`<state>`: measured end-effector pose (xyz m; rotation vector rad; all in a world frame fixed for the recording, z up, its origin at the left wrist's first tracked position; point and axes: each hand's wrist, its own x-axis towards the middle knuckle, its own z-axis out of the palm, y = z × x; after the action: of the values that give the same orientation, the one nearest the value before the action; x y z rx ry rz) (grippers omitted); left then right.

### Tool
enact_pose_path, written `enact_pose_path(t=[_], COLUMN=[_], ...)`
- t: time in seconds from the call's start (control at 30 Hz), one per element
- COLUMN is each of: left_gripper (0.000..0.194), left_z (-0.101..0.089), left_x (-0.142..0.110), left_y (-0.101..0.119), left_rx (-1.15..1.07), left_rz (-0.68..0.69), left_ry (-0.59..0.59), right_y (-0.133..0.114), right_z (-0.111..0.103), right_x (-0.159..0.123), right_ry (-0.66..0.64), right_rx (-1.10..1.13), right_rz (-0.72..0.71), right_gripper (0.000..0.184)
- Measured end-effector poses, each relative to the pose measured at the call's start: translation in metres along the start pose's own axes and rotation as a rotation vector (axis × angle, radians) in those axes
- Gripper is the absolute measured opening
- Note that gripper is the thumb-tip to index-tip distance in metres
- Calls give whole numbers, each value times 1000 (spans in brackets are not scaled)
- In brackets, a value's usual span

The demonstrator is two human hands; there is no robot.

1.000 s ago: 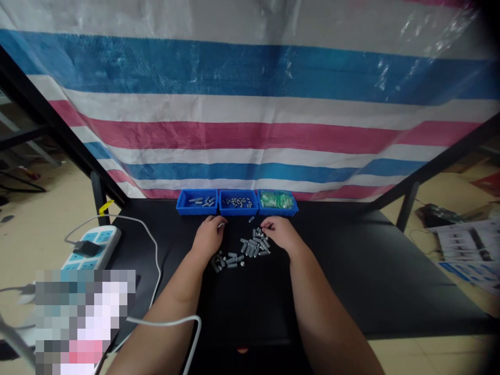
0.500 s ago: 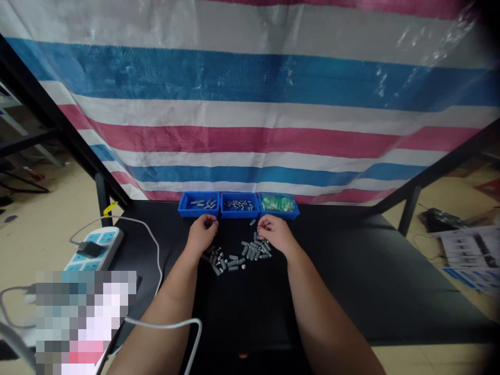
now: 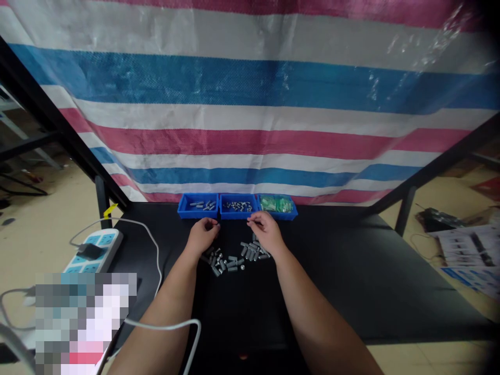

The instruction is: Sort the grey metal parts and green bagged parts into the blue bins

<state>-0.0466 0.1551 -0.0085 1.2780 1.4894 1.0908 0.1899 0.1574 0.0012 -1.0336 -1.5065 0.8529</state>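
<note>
My left hand (image 3: 201, 235) is closed in a pinch above the left pile of small grey metal cylinders (image 3: 232, 263); something small and dark shows at its fingertips, too small to name. In front of the middle bin, my right hand (image 3: 269, 232) has thumb and forefinger together; whatever is between them is hidden. Below it lies another cluster of grey cylinders (image 3: 250, 252). Three blue bins stand in a row: the left bin (image 3: 197, 214) holds several cylinders, the middle bin (image 3: 237, 214) small shiny metal pieces, the right bin (image 3: 278, 214) green and clear plastic packets.
A black table (image 3: 336, 276) carries everything. At left are a white power strip (image 3: 113, 245) with a black plug (image 3: 89, 251) and a white cable (image 3: 172, 326) crossing over my left forearm. A striped plastic sheet (image 3: 250, 140) hangs behind the bins.
My right hand has shifted left and slightly away from me, to where a lone grey cylinder lay; that cylinder no longer shows. My left hand has barely moved.
</note>
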Motion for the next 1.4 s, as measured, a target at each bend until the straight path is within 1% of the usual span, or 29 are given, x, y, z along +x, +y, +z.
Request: enact_pose_path(t=[0.1, 0.17, 0.23, 0.3, 0.37, 0.47, 0.53, 0.6, 0.73, 0.8, 0.83, 0.93, 1.13, 1.27, 1.4], left_gripper=[34, 39, 43, 44, 44, 44, 40, 32, 14, 12, 12, 12, 6, 29, 36], left_z=[-1, -1, -2, -2, -1, -2, -4, -7, -13, -14, -14, -13, -10, -10, -11], left_x=[1, 1, 0, -2, -3, -2, 0, 2, 6, 7, 7, 7, 9, 9, 5], left_y=[-2, -1, 2, 9, 15, 22, 24, 25, 27, 28, 28, 27, 28, 31, 33], left_rx=[-81, -162, -255, -361, -474, -615, -660, -708, -879, -925, -936, -964, -1005, -1004, -1019], left_rz=[-14, -14, -11, -10, -14, -58, -125, -209, -406, -464, -470, -418, -176, -23, 80], left_ry=[3, 10, 6, 5, 40, 126, 159, 175, 162, 154, 158, 185, 226, 142, 59], right_y=[0, -1, -1, 2, 6, 10, 9, 8, 6, 8, 9, 12, 16, 17, 17], right_z=[-12, -22, -33, -45, -57, -70, -73, -71, -60, -55, -54, -51, -50, -48, -47], right_x=[2, 4, 6, 7, 7, 6, 5, 4, 2, 1, 1, 1, 2, 4, 4], right_ry=[24, 61, 100, 117, 80, -70, -164, -214, -228, -214, -208, -196, -204, -168, -117], right_rx=[-235, -341, -410, -482, -561, -649, -674, -681, -678, -672, -667, -658, -664, -643, -583], right_rz=[-8, 1, 43, 116, 210, 343, 377, 364, 310, 288, 272, 214, 142, 140, 180], right_gripper=[11, 11, 12, 12, 12, 13, 15, 18, 18, 16, 15, 15, 11, 11, 11])
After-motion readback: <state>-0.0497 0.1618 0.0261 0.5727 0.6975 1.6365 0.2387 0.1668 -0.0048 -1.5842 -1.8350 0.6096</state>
